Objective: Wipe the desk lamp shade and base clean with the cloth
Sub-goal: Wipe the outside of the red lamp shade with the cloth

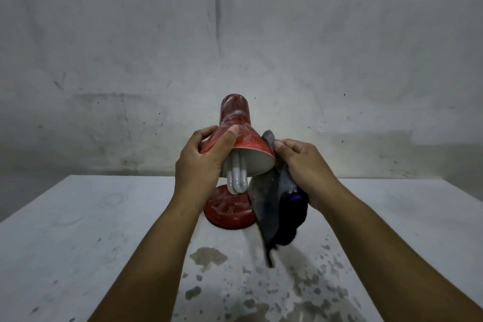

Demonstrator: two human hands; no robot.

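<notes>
— Both hands are busy, yes? What is each grip holding?

— Left hand [201, 162] curls round the rim of the red lamp shade [236, 128], thumb laid across its top, fingers wrapped round the far left side. Right hand [304, 170] is closed on a dark grey cloth [271, 206], pinching it against the right edge of the shade; the loose end hangs down past the base.

— Where does the lamp stand?

— On the white table [78, 230], near its middle, in front of a grey, marked wall [235, 21]. Its round red base [230, 210] sits flat on the table.

— Which way does the shade point?

— Its long axis tilts: the narrow closed end points up and away, the wide mouth opens down and toward the camera. A white U-shaped bulb [236, 181] sticks out of the mouth, over the base.

— Any writing or brand?

— None readable. Pale smears streak the shade and base. Dark wet-looking spots [209, 256] dot the table nearer the camera.
</notes>
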